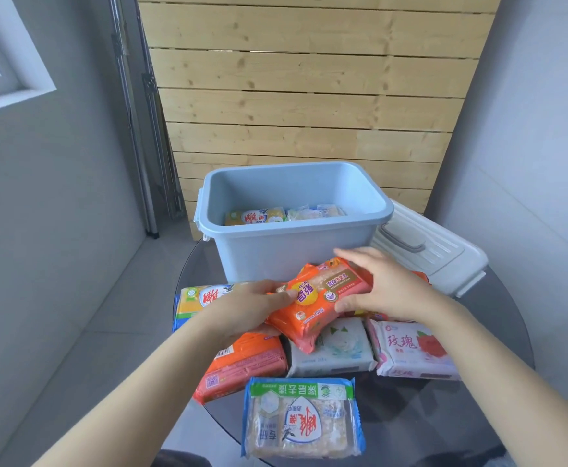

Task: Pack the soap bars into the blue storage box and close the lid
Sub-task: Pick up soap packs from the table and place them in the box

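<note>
Both the left hand [259, 306] and right hand [382, 284] clamp the ends of the orange soap pack [319, 303], held just before the blue storage box [296, 227] (likely dense, stiff, with slippery film), so gripping its short ends suits

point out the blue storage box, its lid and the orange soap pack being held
blue storage box [286, 251]: head view, front wall
lid [444, 254]: head view, ribbed top
orange soap pack [319, 298]: head view, middle of wrapper
</note>
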Motion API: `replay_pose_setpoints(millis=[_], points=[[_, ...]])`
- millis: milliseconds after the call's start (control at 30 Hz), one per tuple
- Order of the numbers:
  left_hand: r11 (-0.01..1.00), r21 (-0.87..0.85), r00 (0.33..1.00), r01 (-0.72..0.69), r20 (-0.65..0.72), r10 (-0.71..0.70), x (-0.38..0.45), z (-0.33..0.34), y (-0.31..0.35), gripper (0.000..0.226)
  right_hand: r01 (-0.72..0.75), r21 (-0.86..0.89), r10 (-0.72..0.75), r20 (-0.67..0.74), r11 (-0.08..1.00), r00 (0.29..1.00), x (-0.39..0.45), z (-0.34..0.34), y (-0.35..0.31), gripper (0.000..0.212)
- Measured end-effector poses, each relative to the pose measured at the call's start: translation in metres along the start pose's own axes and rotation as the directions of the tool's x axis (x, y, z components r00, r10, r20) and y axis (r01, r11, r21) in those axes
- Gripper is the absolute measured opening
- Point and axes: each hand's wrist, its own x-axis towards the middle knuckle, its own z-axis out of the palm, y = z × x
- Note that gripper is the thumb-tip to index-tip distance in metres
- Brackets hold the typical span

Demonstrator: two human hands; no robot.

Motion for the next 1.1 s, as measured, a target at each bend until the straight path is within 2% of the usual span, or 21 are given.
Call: replay_pose_setpoints(millis=[100,200,300,433,533,633,867,933,1033,1100], points=[[0.986,0.165,1.000,0.005,-0.026,-0.001,-0.004,-0.002,0.000,0.042,-0.097,0.053,0.094,0.057,0.994,0.994,0.003,-0.002,0.004,0.115],[0.924,0.382,0.997,0.032,-0.081,-0.002,-0.010,-0.001,0.006,0.039,-0.096,0.043,0.091,0.113,0.994,0.989,0.008,-0.001,0.001,0.098],[0.879,0.474,0.997,0.044,-0.074,-0.010,-0.016,0.002,0.009,0.042,-0.076,0.017,0.073,0.139,0.997,0.988,0.012,0.002,0.001,0.099],[0.881,0.467,0.997,0.080,-0.046,-0.066,-0.018,0.001,0.002,0.061,-0.063,0.046,0.057,0.122,0.997,0.991,0.016,0.009,0.007,0.102],[0.974,0.208,0.996,0.087,-0.016,-0.085,-0.018,0.000,0.001,0.049,-0.052,0.123,0.044,0.064,0.991,0.997,0.012,0.011,0.002,0.093],[0.995,0.050,0.996,0.088,-0.008,-0.087,-0.017,-0.002,-0.001,0.040,-0.022,0.168,0.024,-0.008,0.986,1.000,0.008,0.014,-0.003,0.087],[0.999,0.042,0.994,0.025,-0.109,-0.020,-0.026,-0.001,0.003,0.020,0.036,0.125,-0.013,-0.178,0.992,0.984,-0.005,0.023,-0.017,0.076],[0.996,0.086,0.991,0.004,-0.131,0.008,-0.032,-0.001,0.008,0.023,0.031,0.182,0.009,-0.216,0.983,0.976,-0.013,0.022,-0.023,0.067],[0.992,0.115,0.985,-0.044,-0.163,0.063,-0.044,0.001,0.018,0.031,0.033,0.197,0.026,-0.290,0.980,0.957,-0.028,0.016,-0.035,0.037],[0.986,0.142,0.978,-0.089,-0.176,0.114,-0.054,0.002,0.026,0.032,0.035,0.203,0.037,-0.339,0.978,0.940,-0.039,0.008,-0.041,0.036]])
